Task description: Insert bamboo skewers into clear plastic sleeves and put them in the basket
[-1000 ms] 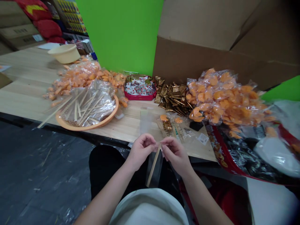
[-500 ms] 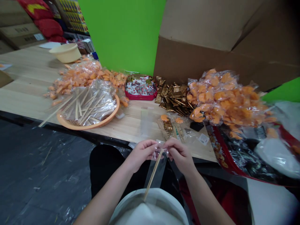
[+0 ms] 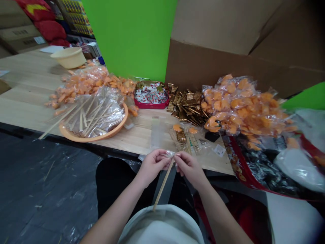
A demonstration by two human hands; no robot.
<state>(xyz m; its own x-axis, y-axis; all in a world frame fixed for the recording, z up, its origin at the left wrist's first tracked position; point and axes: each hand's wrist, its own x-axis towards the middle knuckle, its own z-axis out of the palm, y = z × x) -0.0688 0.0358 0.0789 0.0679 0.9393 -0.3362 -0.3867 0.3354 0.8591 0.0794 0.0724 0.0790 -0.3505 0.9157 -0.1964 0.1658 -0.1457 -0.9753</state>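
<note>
Both my hands are closed at the top end of a narrow clear plastic bag (image 3: 159,188), above my lap. My left hand (image 3: 155,166) pinches the bag's upper edge from the left. From the right, my right hand (image 3: 187,167) pinches the same end, its fingertips close to the left ones. Thin wooden sticks (image 3: 164,185) slant inside or along the bag, their lower ends near the white cloth (image 3: 159,225) at my lap; I cannot tell if they are fully inside. A flat clear bag (image 3: 157,133) lies on the table just beyond my hands.
An orange basket (image 3: 111,134) of bagged sticks stands left on the table (image 3: 25,91). Behind are a red tray (image 3: 151,105) of sachets and brown-gold packets (image 3: 189,105). Bagged orange pieces (image 3: 241,101) pile up at right, beside a red-rimmed box (image 3: 240,166).
My hands have drawn closer together at the bag's top, and its end now looks more gathered between my fingers. The whole view has shifted slightly.
</note>
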